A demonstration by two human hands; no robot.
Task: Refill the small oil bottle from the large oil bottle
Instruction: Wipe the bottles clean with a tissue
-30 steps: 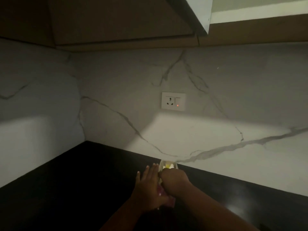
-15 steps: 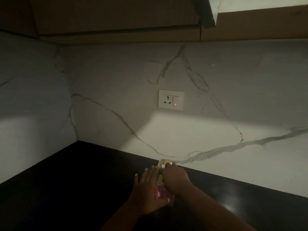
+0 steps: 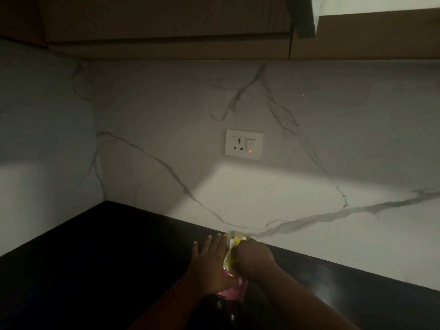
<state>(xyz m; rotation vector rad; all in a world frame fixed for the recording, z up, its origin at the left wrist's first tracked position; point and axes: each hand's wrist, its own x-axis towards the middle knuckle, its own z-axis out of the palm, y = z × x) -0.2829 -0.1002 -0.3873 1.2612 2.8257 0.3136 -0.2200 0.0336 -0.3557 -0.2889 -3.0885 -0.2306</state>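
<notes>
**Both hands on an oil bottle near the wall; no pouring seen**

Dim kitchen corner. Black countertop point(image 3: 100, 258) met a white marble backsplash point(image 3: 309, 198); a wall socket point(image 3: 244, 145) with a small red light sat above the work spot. Brown cabinets point(image 3: 166, 25) overhead.

1 bottle point(image 3: 234, 288) in view, just in front of the backsplash, with a pink label and a pale yellow-white top point(image 3: 234, 239). Too dark to say whether it was the large or the small one; a dark rounded shape below it near the bottom edge could not be identified.

Left hand point(image 3: 212, 265): fingers straight and laid flat along the bottle's left side, thumb across the pink label, steadying it. Right hand point(image 3: 253, 259): fingers curled tight over the yellow upper part, gripping around the neck or cap; exact hold hidden by the knuckles.

Progress, as judged: early. The grip looked like work on the cap or opening. No oil stream, no tilted bottle, no second bottle clearly visible. Still to do, apparently: open up, bring the 2 bottles together, pour, recap.
</notes>
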